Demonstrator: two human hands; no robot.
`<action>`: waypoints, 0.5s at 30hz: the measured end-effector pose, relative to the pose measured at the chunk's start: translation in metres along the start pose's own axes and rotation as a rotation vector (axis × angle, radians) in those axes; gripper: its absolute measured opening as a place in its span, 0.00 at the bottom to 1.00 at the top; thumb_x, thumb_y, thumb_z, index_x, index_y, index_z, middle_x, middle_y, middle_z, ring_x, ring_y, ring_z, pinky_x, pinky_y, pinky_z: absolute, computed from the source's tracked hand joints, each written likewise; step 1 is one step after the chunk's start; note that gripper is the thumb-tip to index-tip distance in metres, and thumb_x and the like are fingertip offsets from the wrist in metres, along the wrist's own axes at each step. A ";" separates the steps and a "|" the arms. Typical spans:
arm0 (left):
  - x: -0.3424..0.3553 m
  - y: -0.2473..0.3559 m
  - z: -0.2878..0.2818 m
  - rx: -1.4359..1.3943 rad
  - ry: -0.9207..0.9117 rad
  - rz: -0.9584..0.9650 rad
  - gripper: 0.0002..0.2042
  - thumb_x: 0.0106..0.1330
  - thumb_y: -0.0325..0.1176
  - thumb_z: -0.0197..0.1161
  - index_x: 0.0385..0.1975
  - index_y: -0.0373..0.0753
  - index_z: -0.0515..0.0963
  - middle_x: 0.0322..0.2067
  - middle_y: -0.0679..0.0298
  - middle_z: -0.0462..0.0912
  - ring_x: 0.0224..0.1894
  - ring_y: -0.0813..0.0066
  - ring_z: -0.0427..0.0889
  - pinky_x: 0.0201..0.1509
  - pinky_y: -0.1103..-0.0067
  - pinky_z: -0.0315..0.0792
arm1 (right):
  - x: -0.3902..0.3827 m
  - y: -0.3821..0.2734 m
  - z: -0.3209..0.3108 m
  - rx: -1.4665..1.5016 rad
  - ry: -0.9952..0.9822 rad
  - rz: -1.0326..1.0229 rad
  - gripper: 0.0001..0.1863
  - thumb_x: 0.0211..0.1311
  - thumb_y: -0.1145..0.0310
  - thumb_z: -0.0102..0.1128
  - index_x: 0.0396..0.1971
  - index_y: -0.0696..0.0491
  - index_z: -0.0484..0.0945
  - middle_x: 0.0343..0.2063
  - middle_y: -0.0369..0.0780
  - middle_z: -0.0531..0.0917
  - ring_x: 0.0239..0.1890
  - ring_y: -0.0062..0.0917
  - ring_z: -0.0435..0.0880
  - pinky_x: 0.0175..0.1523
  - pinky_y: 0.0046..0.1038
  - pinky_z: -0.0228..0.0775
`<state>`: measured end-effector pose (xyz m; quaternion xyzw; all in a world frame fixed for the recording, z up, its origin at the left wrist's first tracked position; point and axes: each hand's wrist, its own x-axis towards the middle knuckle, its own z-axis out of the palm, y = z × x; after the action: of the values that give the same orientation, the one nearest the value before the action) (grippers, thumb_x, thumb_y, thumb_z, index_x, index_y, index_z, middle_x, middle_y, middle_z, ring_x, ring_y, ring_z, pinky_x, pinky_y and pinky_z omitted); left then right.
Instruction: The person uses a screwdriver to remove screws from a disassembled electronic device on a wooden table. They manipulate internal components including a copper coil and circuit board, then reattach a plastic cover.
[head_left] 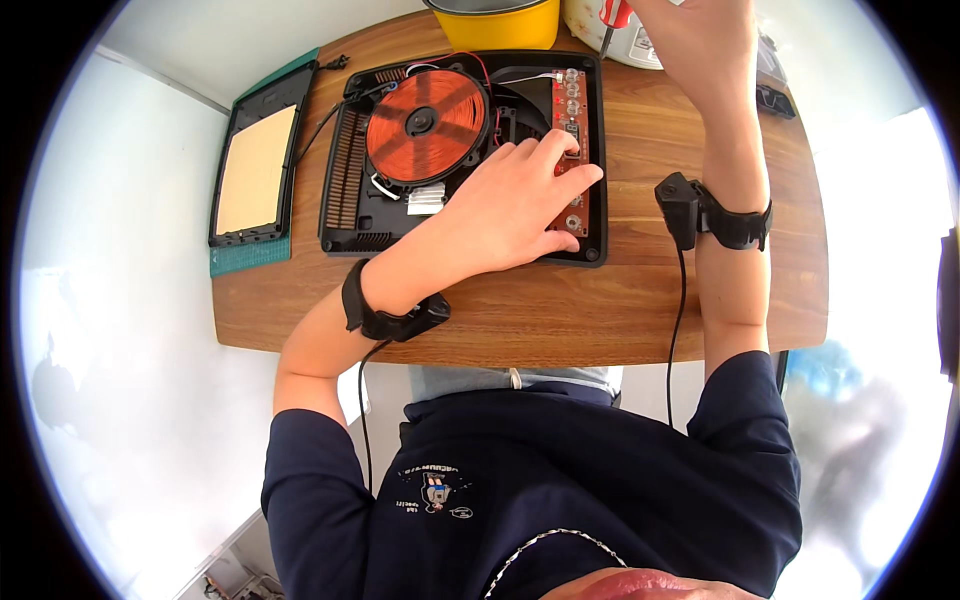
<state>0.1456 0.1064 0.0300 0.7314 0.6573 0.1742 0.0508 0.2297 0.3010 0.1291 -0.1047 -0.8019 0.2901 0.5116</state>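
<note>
An opened induction cooker base lies before me, a round copper coil inside it. My left hand spreads its fingers over the red circuit board along the cooker's right side. Its fingertips rest on or just above the board; the exact contact is partly hidden. Up at the top edge, my right hand reaches away to the far right. A screwdriver with a red handle points down from beside its fingers, apparently gripped, though the fingertips are cut off by the picture's edge.
To the left, a black cover panel with a tan sheet lies on a green cutting mat. A yellow bin and a white rounded appliance stand at the back. A small black part sits far right on the wooden table.
</note>
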 end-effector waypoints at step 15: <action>0.001 0.014 0.003 -0.021 0.048 0.011 0.17 0.58 0.35 0.73 0.47 0.42 0.82 0.55 0.62 0.74 0.45 0.60 0.81 0.50 0.65 0.78 | -0.001 0.002 0.004 0.011 -0.029 -0.027 0.23 0.59 0.79 0.69 0.56 0.55 0.81 0.49 0.41 0.86 0.43 0.25 0.85 0.54 0.28 0.79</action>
<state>0.1598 0.1062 0.0316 0.7302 0.6523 0.1990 0.0418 0.2262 0.3006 0.1254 -0.0869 -0.8090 0.2888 0.5045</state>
